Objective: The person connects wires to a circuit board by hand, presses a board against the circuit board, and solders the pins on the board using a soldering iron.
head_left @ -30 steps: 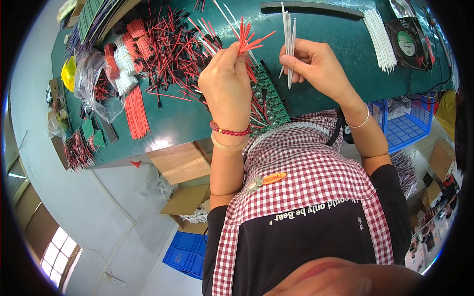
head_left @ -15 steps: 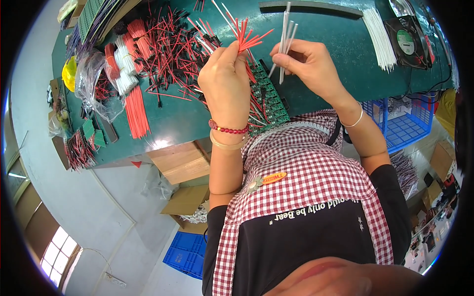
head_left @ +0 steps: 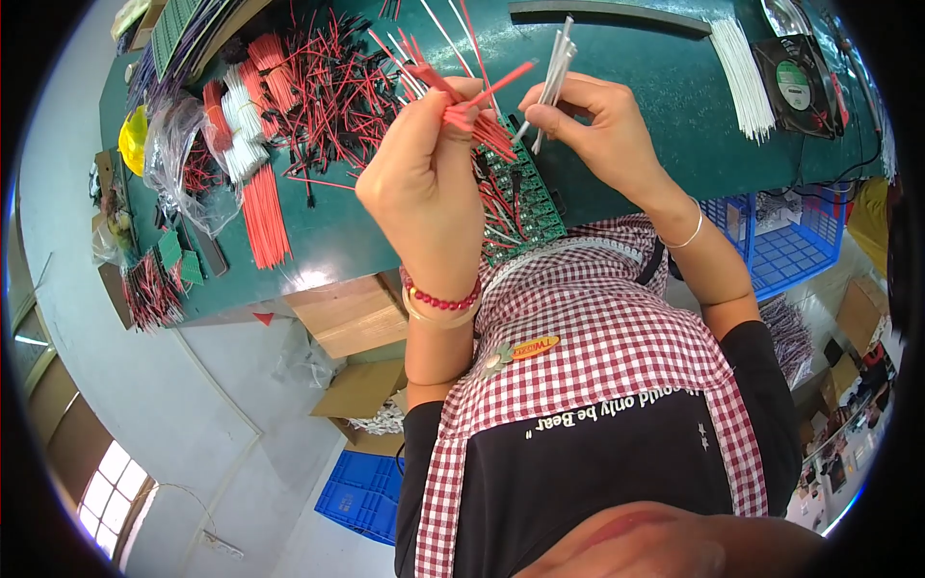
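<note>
Left hand (head_left: 424, 183) clamped on red wires (head_left: 472, 111), right hand (head_left: 602, 130) pinching white wires (head_left: 551, 67) just right of them at upper centre, both bundles pointing up-frame.

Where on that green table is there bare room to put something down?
Bare green table lies between the right hand and the white wire bundle. A smaller patch sits right of the red wire bundle. Around the loose red wires and circuit board it is crowded.

One head cam (wide fisheye) looks steeply down, close over the green bench (head_left: 617, 144).
</note>
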Demonstrator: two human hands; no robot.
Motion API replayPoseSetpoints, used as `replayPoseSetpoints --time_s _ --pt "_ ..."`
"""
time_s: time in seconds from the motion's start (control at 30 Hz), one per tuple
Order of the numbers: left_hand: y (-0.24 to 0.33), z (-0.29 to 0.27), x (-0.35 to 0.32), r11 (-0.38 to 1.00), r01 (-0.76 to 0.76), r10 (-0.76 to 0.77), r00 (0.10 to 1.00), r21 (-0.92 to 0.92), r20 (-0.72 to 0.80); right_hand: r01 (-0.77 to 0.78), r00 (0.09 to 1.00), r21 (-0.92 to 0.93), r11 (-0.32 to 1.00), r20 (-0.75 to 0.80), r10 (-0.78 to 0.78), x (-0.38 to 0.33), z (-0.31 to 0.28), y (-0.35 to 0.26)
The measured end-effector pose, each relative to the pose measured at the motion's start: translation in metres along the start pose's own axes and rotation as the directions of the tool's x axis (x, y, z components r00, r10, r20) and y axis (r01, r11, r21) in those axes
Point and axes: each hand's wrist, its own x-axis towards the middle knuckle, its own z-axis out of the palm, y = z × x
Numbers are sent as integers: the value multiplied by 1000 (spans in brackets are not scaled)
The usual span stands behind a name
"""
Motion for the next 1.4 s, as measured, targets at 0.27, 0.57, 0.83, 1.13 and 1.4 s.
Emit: replayPoseSetpoints --time_s 0.27,0.57,0.83,1.13,1.4 --pt "15 -2 -6 987 105 -95 991 -117 94 -65 998 86 994 10 64 0 -2 3" --pt "-3 2 -8 955 -16 -25 991 296 135 -133 988 30 991 87 130 6 -1 0" --pt "-11 1 -7 931 -50 -11 986 362 164 -111 981 61 992 165 100 10 -4 5" --pt "-5 -1 -7 991 -6 7 1000 135 -13 -201 958 217 955 245 146 18 -25 3" --pt "26 9 -18 977 46 -6 982 -210 187 -147 976 192 970 185 111 15 -47 3"
